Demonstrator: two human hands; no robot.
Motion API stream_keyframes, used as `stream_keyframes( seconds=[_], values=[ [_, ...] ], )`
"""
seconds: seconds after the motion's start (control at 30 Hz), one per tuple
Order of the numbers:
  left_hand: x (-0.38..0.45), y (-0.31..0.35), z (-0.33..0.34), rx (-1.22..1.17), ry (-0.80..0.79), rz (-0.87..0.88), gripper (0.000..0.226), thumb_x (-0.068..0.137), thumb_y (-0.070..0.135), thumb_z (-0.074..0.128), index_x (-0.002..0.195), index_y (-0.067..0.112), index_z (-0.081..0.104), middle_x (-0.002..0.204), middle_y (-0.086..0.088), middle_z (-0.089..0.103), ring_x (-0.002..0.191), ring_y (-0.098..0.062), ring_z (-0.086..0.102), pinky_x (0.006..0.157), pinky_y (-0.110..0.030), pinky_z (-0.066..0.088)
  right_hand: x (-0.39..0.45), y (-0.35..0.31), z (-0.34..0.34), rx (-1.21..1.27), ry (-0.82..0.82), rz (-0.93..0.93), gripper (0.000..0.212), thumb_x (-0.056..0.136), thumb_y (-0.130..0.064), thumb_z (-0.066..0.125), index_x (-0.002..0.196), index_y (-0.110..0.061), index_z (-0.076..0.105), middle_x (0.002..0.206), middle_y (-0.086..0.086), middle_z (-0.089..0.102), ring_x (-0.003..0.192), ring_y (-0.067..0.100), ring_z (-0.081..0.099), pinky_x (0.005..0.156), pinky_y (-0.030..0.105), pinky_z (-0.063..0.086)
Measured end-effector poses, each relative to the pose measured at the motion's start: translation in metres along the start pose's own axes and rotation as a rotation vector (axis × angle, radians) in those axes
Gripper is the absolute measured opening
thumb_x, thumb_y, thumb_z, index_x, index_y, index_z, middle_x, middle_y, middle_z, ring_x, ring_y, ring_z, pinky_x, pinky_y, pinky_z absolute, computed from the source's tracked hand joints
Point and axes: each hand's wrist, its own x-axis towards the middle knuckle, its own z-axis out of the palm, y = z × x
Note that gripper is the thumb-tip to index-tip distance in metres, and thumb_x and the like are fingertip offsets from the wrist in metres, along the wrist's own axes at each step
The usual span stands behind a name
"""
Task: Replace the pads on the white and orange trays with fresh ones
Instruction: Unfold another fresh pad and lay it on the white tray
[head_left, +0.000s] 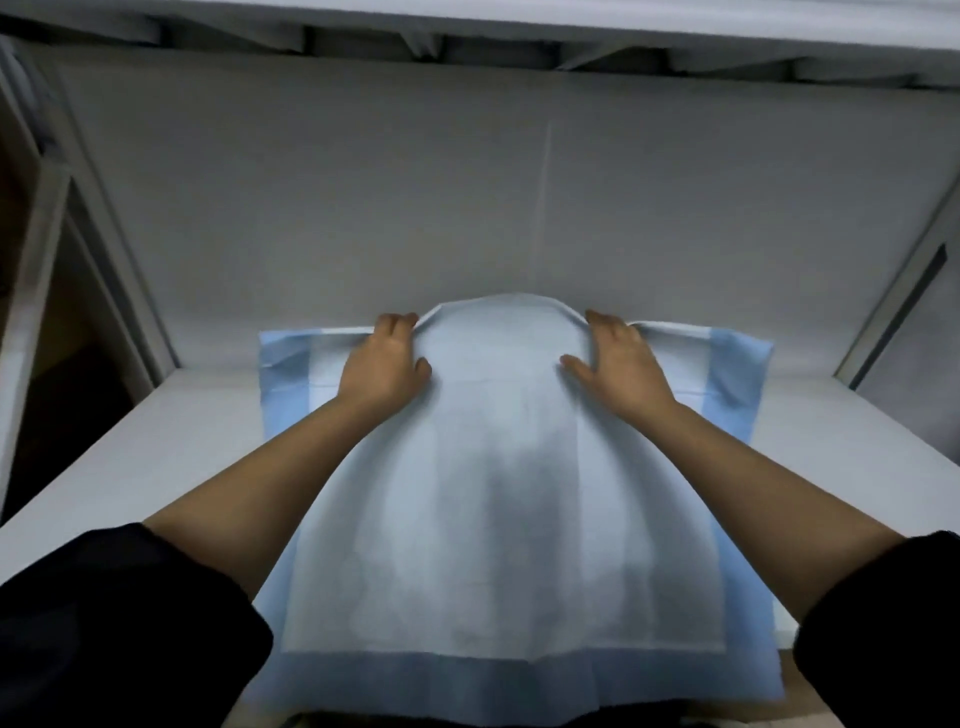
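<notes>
A large blue-edged white pad (498, 519) lies spread over a white surface (156, 447), its near blue border hanging toward me. Its far edge is lifted into a low hump against the back wall. My left hand (384, 364) rests on the pad's far left part, fingers curled over the raised far edge. My right hand (618, 358) lies flat on the pad's far right part, fingers straight and reaching to that edge. No white or orange tray shows; the pad covers whatever is beneath.
A white back wall (467, 208) rises just behind the pad. White side panels (119, 270) close the space on the left and right, and a shelf or ceiling (467, 31) runs overhead. A dark opening (31, 364) lies at far left.
</notes>
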Motion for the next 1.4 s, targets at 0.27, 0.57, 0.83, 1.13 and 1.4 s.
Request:
stream_keyframes(
  seconds=[0.27,0.57,0.83,1.13,1.4],
  values=[
    [0.026,-0.029,0.065,0.119,-0.197,0.063,0.076,0.088,0.033,0.057,0.149,0.012,0.017,0.153,-0.01,0.021,0.127,-0.036,0.044,0.105,-0.04,0.034,0.012,0.017,0.077,-0.311,-0.13,0.023,0.113,0.071,-0.069,0.063,0.15,-0.013,0.006,0.156,0.004,0.016,0.138,0.025,0.025,0.114,0.038,0.015],
    [0.035,-0.063,0.116,0.153,-0.406,0.003,0.081,0.09,0.041,0.053,0.15,0.01,0.007,0.151,-0.011,0.026,0.132,-0.03,0.039,0.108,-0.039,0.032,0.023,0.043,0.126,-0.126,-0.341,-0.021,0.075,0.092,-0.041,0.053,0.15,-0.019,0.012,0.155,0.003,0.024,0.138,0.023,0.03,0.113,0.034,0.021],
    [0.056,-0.066,0.12,0.123,-0.317,0.078,0.086,0.087,0.042,0.056,0.152,0.017,0.005,0.158,-0.007,0.01,0.134,-0.031,0.037,0.108,-0.038,0.032,0.045,0.048,0.133,-0.093,-0.309,-0.007,0.081,0.088,-0.033,0.059,0.15,-0.017,0.01,0.157,0.005,0.018,0.138,0.023,0.031,0.106,0.033,0.031],
    [0.014,-0.046,0.148,0.11,-0.531,0.125,0.078,0.093,0.056,0.04,0.152,0.027,-0.002,0.158,0.0,-0.018,0.147,-0.022,0.0,0.118,-0.04,0.014,0.017,0.039,0.15,-0.075,-0.523,-0.019,0.078,0.093,-0.054,0.045,0.152,-0.03,0.001,0.159,-0.006,-0.017,0.147,0.026,0.002,0.114,0.042,0.023],
    [-0.035,-0.021,0.141,0.055,-0.705,0.072,0.063,0.097,0.056,0.026,0.152,0.03,0.007,0.16,0.001,0.004,0.147,-0.019,0.002,0.119,-0.041,0.005,-0.029,0.027,0.137,-0.14,-0.705,0.062,0.067,0.096,-0.06,0.024,0.152,-0.026,0.013,0.161,-0.002,0.003,0.148,0.021,0.001,0.118,0.044,0.007]
  ],
)
